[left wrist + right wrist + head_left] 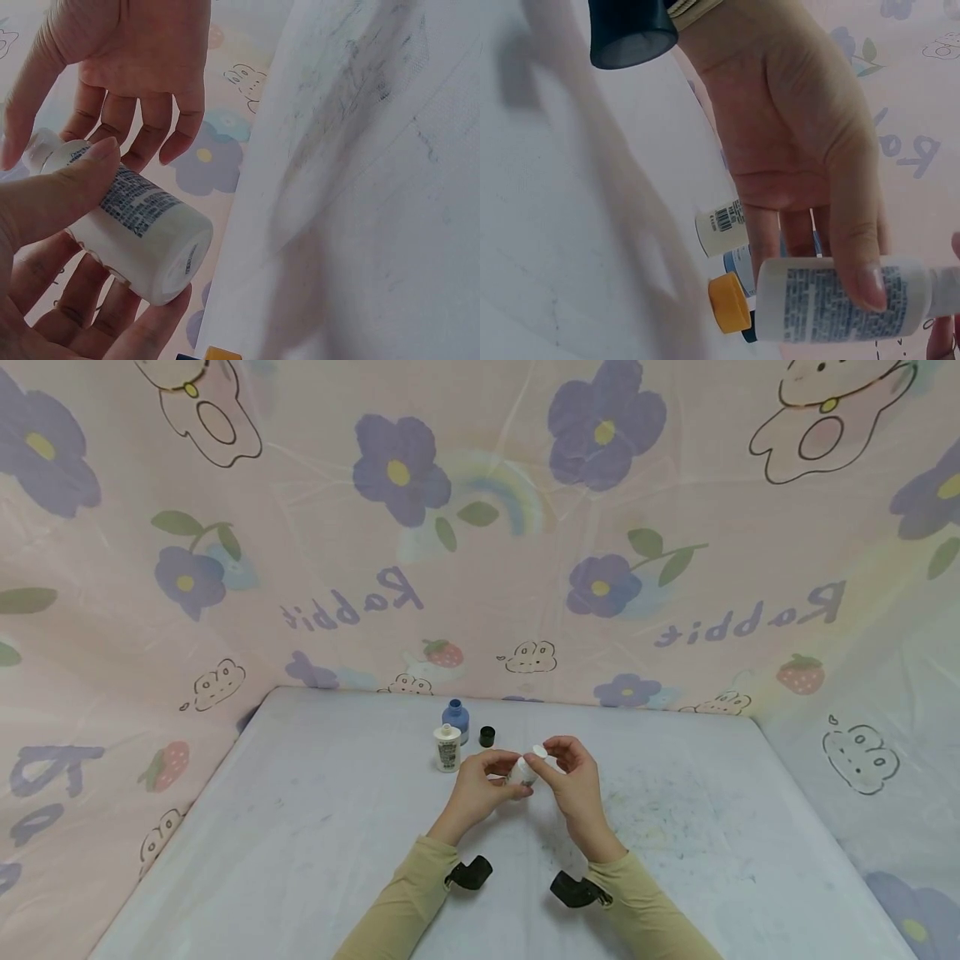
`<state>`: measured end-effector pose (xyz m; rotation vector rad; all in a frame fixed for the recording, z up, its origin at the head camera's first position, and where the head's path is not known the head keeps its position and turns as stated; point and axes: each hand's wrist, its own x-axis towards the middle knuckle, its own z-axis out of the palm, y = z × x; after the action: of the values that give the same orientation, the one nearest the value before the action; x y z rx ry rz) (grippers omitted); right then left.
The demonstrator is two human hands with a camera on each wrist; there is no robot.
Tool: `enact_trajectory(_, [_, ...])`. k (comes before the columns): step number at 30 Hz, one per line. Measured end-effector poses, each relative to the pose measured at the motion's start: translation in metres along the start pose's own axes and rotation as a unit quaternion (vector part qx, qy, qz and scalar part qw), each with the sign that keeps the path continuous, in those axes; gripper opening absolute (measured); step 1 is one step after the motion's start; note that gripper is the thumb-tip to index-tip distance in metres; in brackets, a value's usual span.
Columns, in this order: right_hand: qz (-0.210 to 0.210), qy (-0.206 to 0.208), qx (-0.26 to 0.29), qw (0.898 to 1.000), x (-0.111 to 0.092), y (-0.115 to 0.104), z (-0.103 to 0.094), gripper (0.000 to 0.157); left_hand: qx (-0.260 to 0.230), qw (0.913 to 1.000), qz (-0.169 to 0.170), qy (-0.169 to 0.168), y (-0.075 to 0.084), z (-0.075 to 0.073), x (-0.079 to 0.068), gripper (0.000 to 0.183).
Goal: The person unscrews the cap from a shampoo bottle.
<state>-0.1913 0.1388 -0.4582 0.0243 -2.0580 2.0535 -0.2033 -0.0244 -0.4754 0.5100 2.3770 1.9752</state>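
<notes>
My left hand grips a small white bottle with a dark printed label, held tilted above the table. Its thumb lies across the label and its fingers curl beneath. At the bottle's top end, my right hand pinches a small white cap between thumb and fingers. From the left wrist view, the right hand's other fingers hang loosely bent beyond the bottle. Only fingertips of the right hand show at the right wrist view's edge.
Behind my left hand stand a cream bottle with a white top and an uncapped blue bottle. A black cap sits beside them. An orange cap shows in the right wrist view. Patterned cloth walls surround the white table.
</notes>
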Motion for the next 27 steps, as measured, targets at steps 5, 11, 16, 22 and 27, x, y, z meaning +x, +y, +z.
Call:
enact_trajectory(5, [-0.001,0.002,-0.002,1.0,-0.0001,-0.0006,-0.0001,0.036,0.005,1.0,0.001,-0.001,-0.002,0.0001,0.0003,0.046])
enact_trajectory(11, [0.0,0.0,-0.009,1.0,0.0005,-0.0004,-0.0004,0.033,0.014,0.9999,-0.003,-0.001,-0.0013,0.0006,0.0,0.046])
enact_trajectory(16, [0.001,-0.013,-0.012,1.0,0.0007,-0.0008,-0.0015,0.031,0.011,0.9999,-0.004,0.001,-0.0014,0.0006,0.0001,0.046])
enact_trajectory(22, [0.006,-0.036,-0.006,0.999,0.0003,-0.0019,-0.0046,0.033,0.019,0.9998,-0.007,0.003,-0.0033,-0.0013,0.0009,0.049])
enact_trajectory(27, [0.02,-0.047,0.003,0.999,-0.0007,-0.0029,-0.0063,0.034,0.019,0.9997,-0.013,0.0,-0.0054,-0.0023,0.0026,0.051])
